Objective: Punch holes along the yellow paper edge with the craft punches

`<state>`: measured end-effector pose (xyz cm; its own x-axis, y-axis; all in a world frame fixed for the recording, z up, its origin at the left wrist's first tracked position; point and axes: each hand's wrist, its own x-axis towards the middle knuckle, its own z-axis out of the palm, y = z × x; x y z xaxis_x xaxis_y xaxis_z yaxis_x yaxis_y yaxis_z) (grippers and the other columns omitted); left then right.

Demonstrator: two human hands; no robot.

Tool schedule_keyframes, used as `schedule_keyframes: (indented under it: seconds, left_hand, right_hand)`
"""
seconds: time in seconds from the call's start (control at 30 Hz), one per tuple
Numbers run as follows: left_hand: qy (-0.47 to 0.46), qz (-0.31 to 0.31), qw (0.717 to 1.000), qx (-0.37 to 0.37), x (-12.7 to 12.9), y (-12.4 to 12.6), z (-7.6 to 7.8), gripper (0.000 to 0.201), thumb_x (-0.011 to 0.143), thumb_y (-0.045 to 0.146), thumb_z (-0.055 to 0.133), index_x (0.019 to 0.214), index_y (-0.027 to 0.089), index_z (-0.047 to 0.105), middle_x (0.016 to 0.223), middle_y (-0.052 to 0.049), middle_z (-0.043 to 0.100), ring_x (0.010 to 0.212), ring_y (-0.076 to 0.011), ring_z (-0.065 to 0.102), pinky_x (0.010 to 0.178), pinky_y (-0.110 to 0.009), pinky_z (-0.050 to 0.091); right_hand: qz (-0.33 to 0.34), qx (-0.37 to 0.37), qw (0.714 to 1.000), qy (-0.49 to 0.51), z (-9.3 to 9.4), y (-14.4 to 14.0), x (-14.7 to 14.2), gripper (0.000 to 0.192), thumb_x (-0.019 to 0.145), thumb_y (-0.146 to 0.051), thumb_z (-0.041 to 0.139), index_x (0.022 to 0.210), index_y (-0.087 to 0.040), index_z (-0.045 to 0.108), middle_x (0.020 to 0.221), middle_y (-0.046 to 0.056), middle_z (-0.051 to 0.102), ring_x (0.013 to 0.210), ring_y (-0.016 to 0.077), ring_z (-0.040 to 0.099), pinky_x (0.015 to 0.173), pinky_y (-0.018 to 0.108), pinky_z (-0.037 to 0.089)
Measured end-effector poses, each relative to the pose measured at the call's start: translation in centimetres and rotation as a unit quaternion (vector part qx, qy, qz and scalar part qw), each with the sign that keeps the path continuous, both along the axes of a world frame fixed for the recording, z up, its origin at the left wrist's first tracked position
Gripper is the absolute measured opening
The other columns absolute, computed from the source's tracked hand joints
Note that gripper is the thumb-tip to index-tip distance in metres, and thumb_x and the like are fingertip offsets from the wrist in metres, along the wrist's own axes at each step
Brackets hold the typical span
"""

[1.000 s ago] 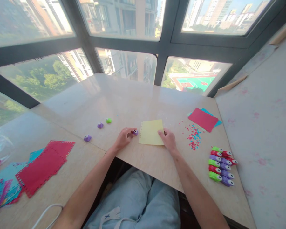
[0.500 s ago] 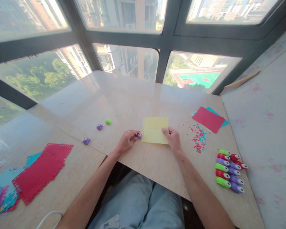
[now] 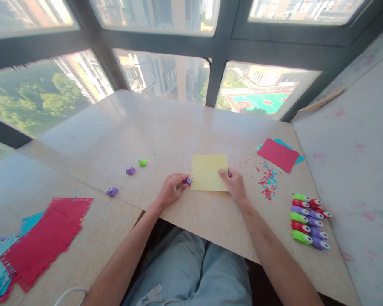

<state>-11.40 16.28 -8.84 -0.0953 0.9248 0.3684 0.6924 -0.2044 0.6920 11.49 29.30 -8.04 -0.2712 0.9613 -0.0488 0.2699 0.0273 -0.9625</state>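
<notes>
A yellow paper sheet (image 3: 209,171) lies flat on the light wooden table (image 3: 178,131), with a row of small holes along its left edge. My left hand (image 3: 171,189) pinches a small purple hole punch (image 3: 187,181) against that left edge. My right hand (image 3: 234,183) presses down on the sheet's near right corner, fingers flat on the paper.
Two purple punches (image 3: 112,191) (image 3: 130,170) and a green one (image 3: 142,162) lie loose at left. Several punches (image 3: 308,221) are lined up at right beside red and blue confetti (image 3: 267,180). Red and blue sheets (image 3: 279,154) sit far right; punched red sheets (image 3: 41,238) lie at near left.
The punch in my left hand has slid a little along the sheet's left edge. The camera has tilted, shifting the whole scene slightly.
</notes>
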Motion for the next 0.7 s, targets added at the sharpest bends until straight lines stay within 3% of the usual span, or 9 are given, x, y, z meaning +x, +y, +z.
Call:
schedule_keyframes:
  seconds: [0.27, 0.5, 0.7]
  left_hand:
    - [-0.038, -0.012, 0.999, -0.001, 0.21, 0.04, 0.07, 0.030, 0.086, 0.013, 0.058, 0.114, 0.022, 0.065, 0.103, -0.009, 0.070, 0.094, -0.0202, 0.064, 0.085, -0.037, 0.053]
    - [-0.118, 0.004, 0.993, -0.007, 0.24, -0.19, 0.47, 0.032, 0.083, 0.012, 0.059, 0.113, 0.022, 0.066, 0.105, -0.008, 0.068, 0.089, -0.0161, 0.065, 0.074, -0.027, 0.057]
    - [-0.129, 0.004, 0.991, -0.032, 0.22, -0.25, 0.41, 0.029, 0.083, 0.017, 0.063, 0.112, 0.022, 0.067, 0.101, -0.006, 0.071, 0.086, -0.0162, 0.068, 0.076, -0.028, 0.058]
  right_hand:
    - [-0.007, 0.002, 1.000, -0.008, -0.08, 0.02, 0.08, 0.036, 0.075, -0.052, 0.062, 0.082, -0.016, 0.065, 0.070, 0.003, 0.065, 0.059, 0.0158, 0.057, 0.050, 0.024, 0.041]
    - [-0.003, -0.012, 1.000, 0.009, -0.38, 0.06, 0.28, 0.038, 0.077, -0.054, 0.060, 0.087, -0.017, 0.065, 0.075, 0.004, 0.066, 0.061, 0.0163, 0.059, 0.051, 0.025, 0.043]
    - [-0.009, 0.009, 1.000, -0.004, -0.57, 0.07, 0.27, 0.036, 0.077, -0.052, 0.061, 0.080, -0.017, 0.063, 0.067, 0.001, 0.060, 0.058, 0.0140, 0.053, 0.050, 0.024, 0.039]
